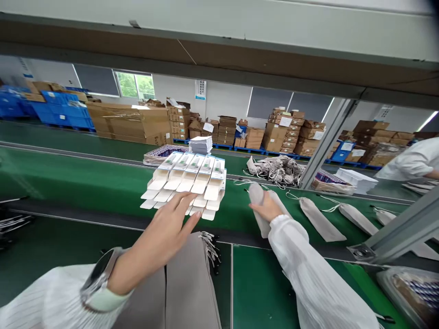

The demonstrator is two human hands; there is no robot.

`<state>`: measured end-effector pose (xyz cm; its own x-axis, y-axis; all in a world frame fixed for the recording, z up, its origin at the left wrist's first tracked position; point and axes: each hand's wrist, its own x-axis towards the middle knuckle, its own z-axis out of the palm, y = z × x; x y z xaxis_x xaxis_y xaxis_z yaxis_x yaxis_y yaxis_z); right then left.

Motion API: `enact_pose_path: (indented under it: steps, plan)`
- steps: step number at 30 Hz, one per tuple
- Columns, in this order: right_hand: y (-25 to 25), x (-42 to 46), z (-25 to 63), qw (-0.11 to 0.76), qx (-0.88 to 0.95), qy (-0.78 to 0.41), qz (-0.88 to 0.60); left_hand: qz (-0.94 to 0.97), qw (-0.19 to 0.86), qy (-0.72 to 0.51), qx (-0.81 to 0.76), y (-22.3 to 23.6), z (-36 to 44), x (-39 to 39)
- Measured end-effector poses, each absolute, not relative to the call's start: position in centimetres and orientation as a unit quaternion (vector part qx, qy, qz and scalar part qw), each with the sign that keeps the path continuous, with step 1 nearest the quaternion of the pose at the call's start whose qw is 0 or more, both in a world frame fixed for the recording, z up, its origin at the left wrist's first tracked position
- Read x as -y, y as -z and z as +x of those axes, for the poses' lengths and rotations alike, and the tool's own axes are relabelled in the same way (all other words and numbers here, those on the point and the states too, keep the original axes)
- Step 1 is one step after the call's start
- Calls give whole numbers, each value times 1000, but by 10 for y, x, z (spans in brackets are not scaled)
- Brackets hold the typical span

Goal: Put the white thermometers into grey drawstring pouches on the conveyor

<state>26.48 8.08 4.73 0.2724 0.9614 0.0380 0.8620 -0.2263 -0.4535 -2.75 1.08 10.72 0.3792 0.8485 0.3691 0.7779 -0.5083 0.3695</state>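
Note:
My left hand (176, 218), a watch on its wrist, has its fingers stretched out and apart. Its fingertips are at the near flaps of several small white boxes (192, 176), which lie in a block with their end flaps open towards me; I cannot tell whether they touch. To the right, my right hand (269, 209) is closed around a blurred grey pouch (255, 193) with a rounded upper end. Beside it on the green belt lie more grey drawstring pouches (320, 219). Below my left hand is a stack of flat grey pouches (190, 278) with white cords.
A metal post (327, 141) rises at the right. Past the belt lie a heap of grey pouches (277, 169), a stack of white papers (200, 145) and a patterned tray (164, 154). A shelf (219, 34) spans overhead. Another person's sleeve (411, 160) shows far right.

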Motion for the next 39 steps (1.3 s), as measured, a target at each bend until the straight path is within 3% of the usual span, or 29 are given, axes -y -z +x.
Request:
enact_pose_path:
  steps: [5, 8, 12, 18, 22, 29, 34, 39]
  plan:
    - [-29, -82, 274, 113, 518, -50, -847, 848, -84, -105, -513, -31, -66, 25]
    - [-38, -76, 259, 140, 528, 46, -837, 849, -95, -94, -512, -5, -71, 41]
    - [-59, -65, 234, 227, 637, 145, -722, 875, -50, -101, -471, -11, -53, 43]
    - [-58, -41, 189, 284, 775, 131, -549, 926, 46, -111, -358, -27, -1, 50]
    - [-50, -24, 168, 269, 845, 87, -455, 926, 50, -102, -361, -40, 0, 57]
    - [-17, 7, 137, 179, 899, 95, -387, 740, -136, -74, -655, -22, -112, 93]
    - [4, 8, 136, 184, 903, 135, -364, 770, -97, -28, -630, 0, -143, 123]
    - [4, 6, 134, 193, 903, 159, -350, 798, -71, 13, -599, -30, -114, 112]
